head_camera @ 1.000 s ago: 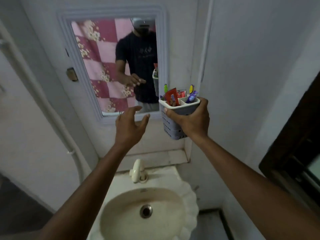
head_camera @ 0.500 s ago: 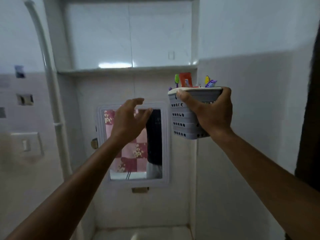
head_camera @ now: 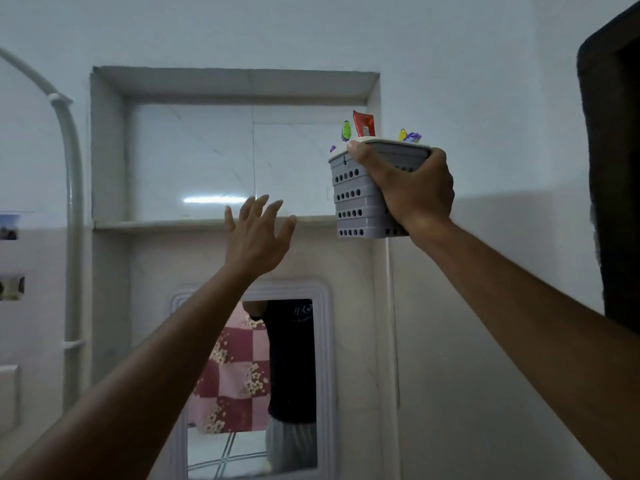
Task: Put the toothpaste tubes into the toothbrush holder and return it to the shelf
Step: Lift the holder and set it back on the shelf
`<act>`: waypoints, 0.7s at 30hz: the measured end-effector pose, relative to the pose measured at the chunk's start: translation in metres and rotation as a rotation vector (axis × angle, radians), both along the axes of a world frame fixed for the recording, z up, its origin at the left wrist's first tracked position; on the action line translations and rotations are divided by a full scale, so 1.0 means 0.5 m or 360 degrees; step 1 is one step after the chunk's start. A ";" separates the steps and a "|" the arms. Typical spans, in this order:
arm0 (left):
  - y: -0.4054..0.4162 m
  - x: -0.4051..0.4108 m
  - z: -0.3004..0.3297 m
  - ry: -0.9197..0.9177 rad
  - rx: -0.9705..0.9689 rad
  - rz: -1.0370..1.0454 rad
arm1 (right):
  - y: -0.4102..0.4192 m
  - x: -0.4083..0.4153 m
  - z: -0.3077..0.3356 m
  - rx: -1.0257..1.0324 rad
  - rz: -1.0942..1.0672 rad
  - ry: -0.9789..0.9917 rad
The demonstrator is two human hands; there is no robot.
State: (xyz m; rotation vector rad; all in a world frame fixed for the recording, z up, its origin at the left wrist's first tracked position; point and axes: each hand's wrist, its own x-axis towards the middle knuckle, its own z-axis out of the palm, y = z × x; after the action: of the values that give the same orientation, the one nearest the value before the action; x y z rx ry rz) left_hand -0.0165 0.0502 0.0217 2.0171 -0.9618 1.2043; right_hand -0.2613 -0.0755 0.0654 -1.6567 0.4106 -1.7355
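The left hand [head_camera: 258, 233] is raised, fingers spread apart and empty, in front of the ledge. The right hand [head_camera: 410, 192] is clamped around the grey perforated plastic toothbrush holder [head_camera: 356, 199], thumb hooked over its rim, carrying it upright in the air at the right end of the recess. A red toothpaste tube [head_camera: 363, 123] and coloured toothbrush heads [head_camera: 346, 130] stick out of the top. Behind, the pale stone shelf [head_camera: 156, 224] of the wall recess sits bare. Judging by this, the holder's base hangs about level with the ledge edge; catching it there could tip the holder and spill the tubes
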 end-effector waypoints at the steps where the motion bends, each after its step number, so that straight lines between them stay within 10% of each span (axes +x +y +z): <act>1: -0.007 0.017 -0.003 0.0035 0.0042 0.0045 | -0.001 0.009 0.006 -0.0002 -0.0016 -0.0001; 16: -0.050 0.095 -0.032 -0.0175 -0.0232 0.0112 | -0.059 0.221 0.082 -0.0160 -0.0045 -0.0101; 21: -0.045 0.101 -0.031 -0.0248 -0.0239 0.0124 | -0.083 0.290 0.062 -0.0200 -0.0029 0.0440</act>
State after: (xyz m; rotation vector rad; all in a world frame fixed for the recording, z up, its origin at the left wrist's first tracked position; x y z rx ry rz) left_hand 0.0342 0.0279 0.0062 1.8795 -0.8445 1.4492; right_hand -0.1164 -0.1170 0.0966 -1.9990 0.4519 -1.5762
